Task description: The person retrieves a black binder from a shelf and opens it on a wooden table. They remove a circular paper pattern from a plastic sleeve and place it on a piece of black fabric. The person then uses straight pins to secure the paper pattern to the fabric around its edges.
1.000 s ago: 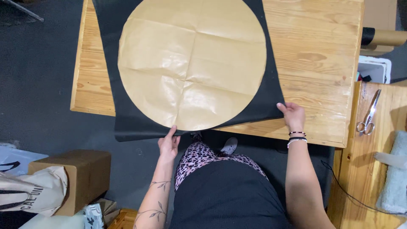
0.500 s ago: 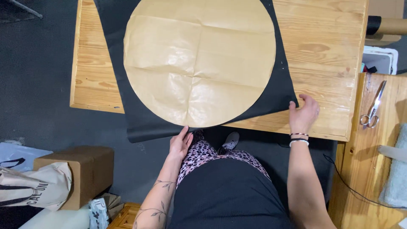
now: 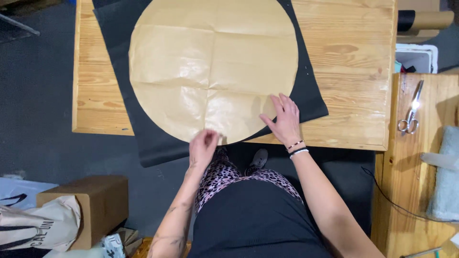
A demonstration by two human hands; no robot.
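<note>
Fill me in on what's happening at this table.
A person stands at a wooden table with a sheet of black fabric spread on it and a round brown paper pattern lying on top. The right hand rests flat on the paper's lower right edge. The left hand is at the paper's near edge, blurred, so its grip is unclear. The fabric's near edge hangs over the table front. Scissors lie on a side table to the right.
</note>
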